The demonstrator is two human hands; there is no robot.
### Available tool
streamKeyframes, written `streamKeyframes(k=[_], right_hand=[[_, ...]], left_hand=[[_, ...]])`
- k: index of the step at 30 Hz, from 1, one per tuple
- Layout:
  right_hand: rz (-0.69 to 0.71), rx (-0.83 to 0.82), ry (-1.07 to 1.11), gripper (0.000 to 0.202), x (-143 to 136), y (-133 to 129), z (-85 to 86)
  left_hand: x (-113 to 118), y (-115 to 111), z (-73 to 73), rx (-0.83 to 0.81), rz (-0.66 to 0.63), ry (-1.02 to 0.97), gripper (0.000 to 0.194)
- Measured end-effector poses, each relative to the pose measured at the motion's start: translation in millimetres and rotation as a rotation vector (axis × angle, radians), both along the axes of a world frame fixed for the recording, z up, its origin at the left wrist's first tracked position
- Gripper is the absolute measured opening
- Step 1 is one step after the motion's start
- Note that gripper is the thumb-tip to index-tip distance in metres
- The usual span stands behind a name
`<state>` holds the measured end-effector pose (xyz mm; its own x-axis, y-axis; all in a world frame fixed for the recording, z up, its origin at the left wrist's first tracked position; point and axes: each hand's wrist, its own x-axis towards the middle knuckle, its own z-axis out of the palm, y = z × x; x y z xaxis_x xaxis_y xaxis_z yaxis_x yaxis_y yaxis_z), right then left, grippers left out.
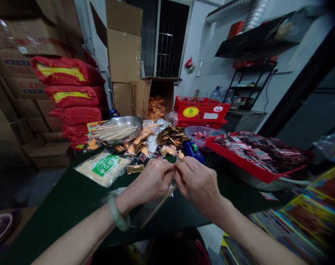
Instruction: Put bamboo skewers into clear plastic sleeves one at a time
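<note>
Over the dark green table [59,206], my left hand [157,178] and my right hand [196,180] meet at their fingertips, both with fingers pinched. A thin wooden stick [157,210] slants down from between them, and a bit of clear plastic shows by its upper end. Whatever the fingertips grip is too small and hidden to name. A jade-coloured bangle circles my left wrist. Left of my hands lie a small gold packet [135,169] and a clear bag of sticks [105,167] with a green label.
A metal bowl [138,123] of sticks and a pile of gold packets [174,135] stand behind my hands. A blue tape dispenser [194,152], a clear bowl and a red tray [240,161] of packets are at right. Cartons, red sacks [79,96] and red baskets [200,110] stand farther back.
</note>
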<state>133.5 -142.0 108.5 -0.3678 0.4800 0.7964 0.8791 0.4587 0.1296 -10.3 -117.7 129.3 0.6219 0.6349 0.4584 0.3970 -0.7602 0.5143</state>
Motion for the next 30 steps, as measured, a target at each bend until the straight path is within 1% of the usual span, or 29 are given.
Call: streamKeyframes(k=[2,4,6,7,9,12,15,21,24,26,28,30], right_hand=[[0.053,-0.049,0.108,0.019,8,3,-2.1],[0.076,-0.072,0.262,0.015,18,4,-1.4],[0.050,-0.022,0.376,0.014,26,1,1.7],[0.045,0.015,0.400,0.014,27,-3,3.5],[0.070,0.061,0.377,0.011,24,-13,6.1],[0.095,0.049,0.257,0.011,13,-24,4.5],[0.027,0.044,0.167,0.015,8,-25,-2.3],[-0.049,0.070,0.071,0.021,13,-21,-14.1],[-0.060,0.026,0.121,0.021,11,-19,-16.3],[-0.051,0.001,0.192,0.021,12,-15,-15.5],[-0.057,-0.016,0.309,0.018,22,-9,-12.3],[-0.093,-0.063,0.490,0.015,42,-7,-8.1]], left_hand=[[2,-1,-1.8,-0.041,-0.037,0.003,0.024],[4,-1,-3.7,-0.137,-0.080,-0.043,0.022],[6,0,-5.1,-0.248,-0.092,-0.113,0.022],[7,1,-5.4,-0.290,-0.084,-0.146,0.022],[10,2,-4.8,-0.335,-0.063,-0.190,0.023],[14,1,-2.0,-0.331,-0.090,-0.178,0.024],[16,-2,0.4,-0.323,-0.150,-0.116,0.024],[18,-5,-2.3,-0.341,-0.167,-0.028,0.023],[20,-5,-3.1,-0.362,-0.173,-0.034,0.023],[21,-6,-1.9,-0.376,-0.178,-0.058,0.023],[19,-7,0.0,-0.416,-0.173,-0.089,0.023],[14,-7,1.2,-0.476,-0.142,-0.138,0.022]])
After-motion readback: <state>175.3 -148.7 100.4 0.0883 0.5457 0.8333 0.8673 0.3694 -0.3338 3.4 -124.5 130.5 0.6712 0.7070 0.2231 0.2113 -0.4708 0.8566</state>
